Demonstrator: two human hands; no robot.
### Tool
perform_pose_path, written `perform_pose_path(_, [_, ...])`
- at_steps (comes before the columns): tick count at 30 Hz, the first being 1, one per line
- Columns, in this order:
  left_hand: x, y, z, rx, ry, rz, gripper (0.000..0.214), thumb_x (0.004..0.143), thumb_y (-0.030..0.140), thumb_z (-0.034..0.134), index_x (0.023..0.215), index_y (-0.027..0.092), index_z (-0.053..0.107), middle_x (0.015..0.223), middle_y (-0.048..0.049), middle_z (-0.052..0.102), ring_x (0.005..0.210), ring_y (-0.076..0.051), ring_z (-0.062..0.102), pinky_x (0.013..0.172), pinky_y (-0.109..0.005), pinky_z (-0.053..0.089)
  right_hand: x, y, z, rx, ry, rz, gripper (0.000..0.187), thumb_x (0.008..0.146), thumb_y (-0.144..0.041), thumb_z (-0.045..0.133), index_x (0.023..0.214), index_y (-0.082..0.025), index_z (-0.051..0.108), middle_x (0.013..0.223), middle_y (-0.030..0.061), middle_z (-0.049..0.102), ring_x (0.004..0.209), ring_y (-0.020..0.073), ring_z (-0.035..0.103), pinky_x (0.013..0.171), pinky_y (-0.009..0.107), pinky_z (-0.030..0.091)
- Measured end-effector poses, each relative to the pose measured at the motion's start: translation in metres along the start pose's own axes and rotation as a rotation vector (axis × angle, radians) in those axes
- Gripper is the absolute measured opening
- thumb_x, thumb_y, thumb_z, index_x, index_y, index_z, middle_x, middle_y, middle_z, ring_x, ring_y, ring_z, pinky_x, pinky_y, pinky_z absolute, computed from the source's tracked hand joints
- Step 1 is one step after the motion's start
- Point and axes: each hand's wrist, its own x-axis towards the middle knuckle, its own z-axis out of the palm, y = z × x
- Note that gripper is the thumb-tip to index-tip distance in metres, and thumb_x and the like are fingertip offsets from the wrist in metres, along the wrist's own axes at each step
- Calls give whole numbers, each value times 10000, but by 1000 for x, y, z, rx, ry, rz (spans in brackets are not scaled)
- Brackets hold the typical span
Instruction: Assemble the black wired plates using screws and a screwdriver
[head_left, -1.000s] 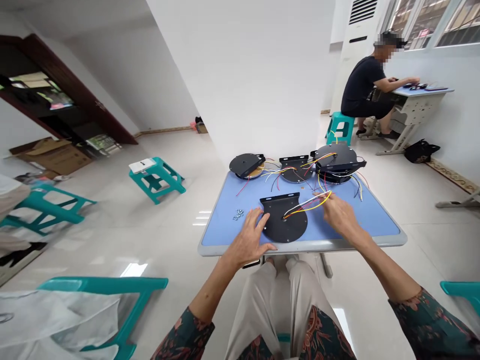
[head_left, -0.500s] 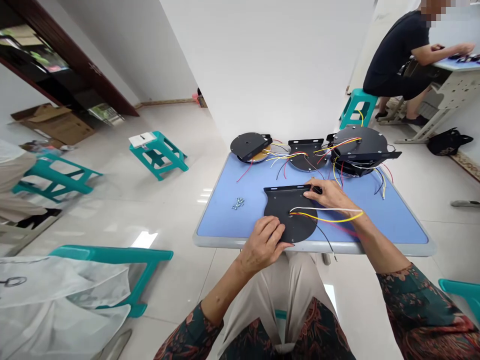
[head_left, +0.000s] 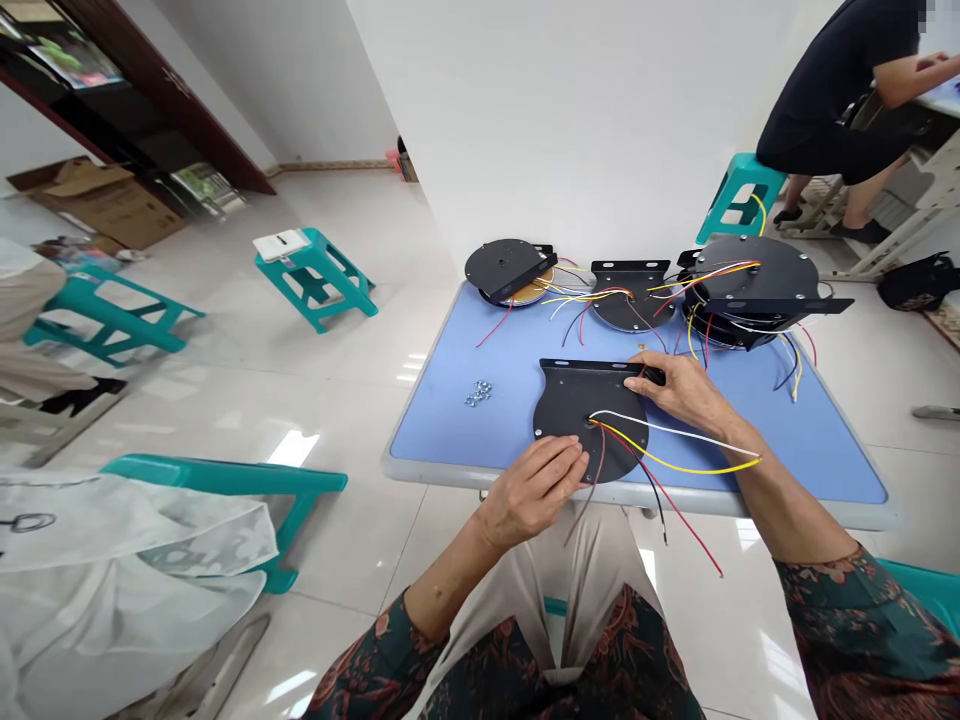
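Note:
A black metal plate, round at the front with a straight slotted flange at the back, lies near the table's front edge. White, yellow, red, black and brown wires come out of its centre hole. My left hand is closed on the plate's front left rim, fingers on top. My right hand pinches the back right corner by the flange. A small dark piece shows between its fingers; I cannot make out what it is. The white and yellow wires reach across my right wrist.
Small silver screws lie in a heap on the blue table. Along its back are a wired disc assembly, another flanged plate and a stack of discs. A person sits beyond, at right. Green stools stand at left.
The red wire now hangs forward over the table edge, and the brown wire hangs down beside my left hand. Both hands keep their hold on the plate. The view has shifted slightly.

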Motion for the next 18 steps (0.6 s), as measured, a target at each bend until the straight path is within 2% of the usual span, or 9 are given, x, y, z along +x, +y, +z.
perform_pose_path(3, [-1,0,1,-42,-1,-28,373,947,112,604,1318,111,567,1157,-151,724,1251,-265,629,1014,-451,577,1,2,2,167,-28,0,219,823,-357,649,952,-196,722,855,31,687,753,174,574,706,297,437])
perform_pose_path(5, [-1,0,2,-59,-5,-39,396,948,110,604,1341,117,550,1170,-152,721,1269,-265,618,1015,-451,578,1,1,2,361,-78,40,275,784,-392,685,965,-185,700,865,27,663,719,156,558,645,280,443])
perform_pose_path(9, [0,0,2,-57,7,-45,372,949,98,600,1319,111,562,1168,-148,724,1252,-266,631,990,-453,595,-2,-7,-1,647,-169,274,476,672,-406,807,1063,-184,650,647,-71,493,468,60,361,409,215,269])
perform_pose_path(11, [2,0,2,-50,15,-38,346,942,95,610,1287,92,579,1158,-150,727,1234,-269,641,981,-449,600,-3,-11,-5,713,-182,355,561,624,-381,853,1104,-188,638,615,-98,445,430,38,322,375,203,206])
perform_pose_path(14, [3,0,2,-46,17,-37,335,929,89,626,1261,66,590,1140,-157,732,1231,-270,639,998,-445,592,-1,-13,-8,783,-193,428,665,553,-323,899,1145,-184,630,667,-90,493,406,15,329,356,194,175])
perform_pose_path(18, [1,1,3,-75,8,-62,375,940,80,595,1313,77,562,1169,-164,725,1293,-270,597,1023,-464,576,1,-10,-8,829,-182,475,687,512,-242,917,1135,-174,636,668,-82,514,385,7,325,342,189,156])
